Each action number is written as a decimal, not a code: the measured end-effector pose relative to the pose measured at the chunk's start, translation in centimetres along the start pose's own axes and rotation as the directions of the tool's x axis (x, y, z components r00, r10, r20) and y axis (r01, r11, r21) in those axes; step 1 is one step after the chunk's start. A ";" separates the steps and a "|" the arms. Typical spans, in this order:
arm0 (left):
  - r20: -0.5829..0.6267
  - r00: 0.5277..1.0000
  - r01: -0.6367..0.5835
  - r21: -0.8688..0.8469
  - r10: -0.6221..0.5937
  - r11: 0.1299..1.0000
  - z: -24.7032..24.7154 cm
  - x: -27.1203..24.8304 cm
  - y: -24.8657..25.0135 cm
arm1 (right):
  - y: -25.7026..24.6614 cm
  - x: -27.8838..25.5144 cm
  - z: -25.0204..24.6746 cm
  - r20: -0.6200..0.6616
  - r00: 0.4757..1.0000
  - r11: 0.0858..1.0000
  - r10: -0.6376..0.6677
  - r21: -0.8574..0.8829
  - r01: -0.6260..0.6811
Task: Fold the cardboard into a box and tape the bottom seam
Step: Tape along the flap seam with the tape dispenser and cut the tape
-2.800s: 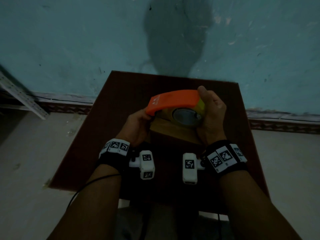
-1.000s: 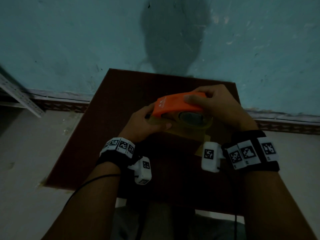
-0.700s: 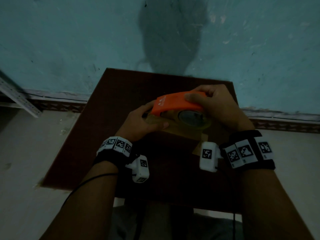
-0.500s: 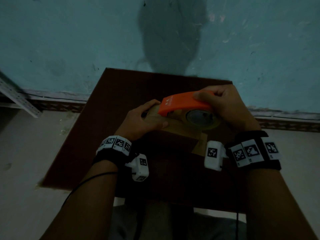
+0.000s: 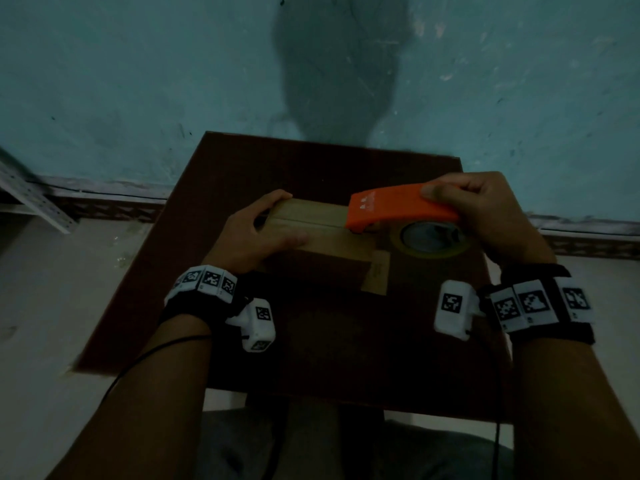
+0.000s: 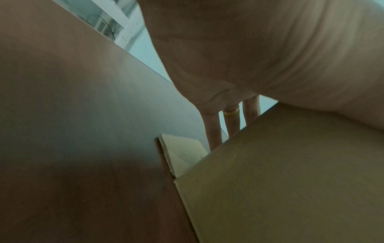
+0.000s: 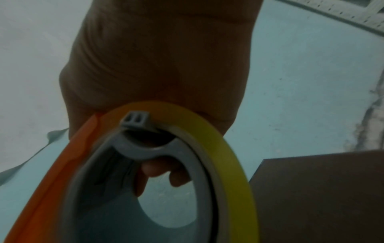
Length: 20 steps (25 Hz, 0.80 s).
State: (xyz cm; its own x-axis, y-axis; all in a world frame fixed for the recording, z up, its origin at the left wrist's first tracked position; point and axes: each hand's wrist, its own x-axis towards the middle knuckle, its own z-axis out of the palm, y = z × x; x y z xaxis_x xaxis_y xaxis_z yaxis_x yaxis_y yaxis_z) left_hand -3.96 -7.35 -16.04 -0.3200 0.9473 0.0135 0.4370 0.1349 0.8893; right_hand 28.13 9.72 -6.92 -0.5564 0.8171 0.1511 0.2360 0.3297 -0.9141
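A small brown cardboard box (image 5: 322, 216) stands on the dark brown table (image 5: 311, 341), its closed flaps and centre seam facing up. My left hand (image 5: 258, 233) grips the box's left end, thumb on the near side and fingers over the far edge. My right hand (image 5: 485, 209) grips an orange tape dispenser (image 5: 398, 206) with a yellowish tape roll (image 5: 429, 240); its front tip sits on the seam near the box's right end. In the left wrist view the box (image 6: 290, 180) fills the lower right under my palm. In the right wrist view the tape roll (image 7: 218, 139) and the dispenser (image 7: 51, 180) fill the frame.
A loose box flap (image 5: 375, 271) sticks out at the box's near right corner. The table stands against a teal wall (image 5: 173, 81). A perforated metal rail (image 5: 31, 199) leans at the far left by the pale floor.
The dispenser has slid right along the top of the box, from its left end to near its right end. The left hand has stayed on the left end.
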 end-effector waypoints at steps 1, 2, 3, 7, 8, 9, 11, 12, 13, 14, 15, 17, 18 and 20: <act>0.009 1.000 0.014 -0.007 -0.014 1.000 -0.5 -0.1 -0.2 | 0.3 -0.3 -0.7 -0.014 1.000 1.000 0.021 0.007 -0.021; 0.010 1.000 0.020 -0.003 -0.020 1.000 -0.9 -0.2 -0.3 | 0.5 -0.6 -1.1 -0.019 0.999 0.999 0.033 0.009 -0.033; 0.009 1.000 0.021 0.006 -0.021 1.000 -1.2 -0.3 -0.5 | 0.6 -0.9 -1.4 -0.022 0.999 0.999 0.039 0.007 -0.039; -0.014 1.000 0.028 0.020 -0.028 0.999 -1.7 -0.2 -0.7 | 1.0 -1.6 -3.2 -0.041 0.998 0.999 0.046 -0.004 -0.046; -0.014 0.999 0.030 0.022 -0.030 0.999 -1.9 -0.1 -0.8 | 1.1 -1.7 -3.7 -0.051 0.997 0.998 0.055 0.003 -0.055; -0.008 1.000 0.029 0.029 -0.029 0.999 -2.1 -0.2 -0.8 | 1.3 -1.8 -4.1 -0.061 0.996 0.998 0.070 0.007 -0.070; 0.000 1.000 0.026 0.037 -0.026 0.999 -2.2 -0.1 -0.9 | 1.7 -2.0 -4.4 -0.079 0.992 0.996 0.094 0.003 -0.094; 0.000 1.000 0.025 0.036 -0.025 0.999 -2.2 -0.1 -0.9 | 1.9 -2.1 -4.3 -0.074 0.992 0.995 0.103 -0.004 -0.104; 0.002 1.000 0.026 0.036 -0.026 0.999 -2.2 -0.1 -0.9 | 2.0 -2.1 -4.1 -0.057 0.992 0.993 0.114 -0.014 -0.115; 0.007 1.000 0.026 0.034 -0.026 0.999 -2.1 -0.1 -0.8 | 2.1 -2.1 -3.9 -0.037 0.992 0.992 0.124 -0.029 -0.125; 0.010 1.000 0.026 0.030 -0.027 0.999 -2.1 -0.2 -0.8 | 2.1 -2.1 -3.7 -0.022 0.991 0.990 0.130 -0.046 -0.131; 0.010 0.999 0.033 0.015 -0.033 0.999 -2.0 -0.2 -0.7 | 2.1 -2.0 -3.5 -0.012 0.991 0.989 0.134 -0.068 -0.135; 0.009 0.999 0.034 0.015 -0.034 0.999 -2.0 -0.2 -0.7 | 2.1 -2.0 -3.5 -0.012 0.990 0.988 0.138 -0.072 -0.139; 0.012 0.999 0.033 0.023 -0.033 0.999 -2.0 -0.1 -0.6 | 2.0 -1.9 -3.2 -0.003 0.989 0.985 0.149 -0.089 -0.149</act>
State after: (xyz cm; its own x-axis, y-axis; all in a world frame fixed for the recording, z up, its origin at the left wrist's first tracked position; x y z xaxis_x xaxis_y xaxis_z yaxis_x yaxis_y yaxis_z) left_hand -5.85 -8.12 -15.66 -0.3241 0.9458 -0.0214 0.4454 0.1725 0.8786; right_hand 32.20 10.35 -7.89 -0.5123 0.8587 0.0144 0.3858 0.2451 -0.8894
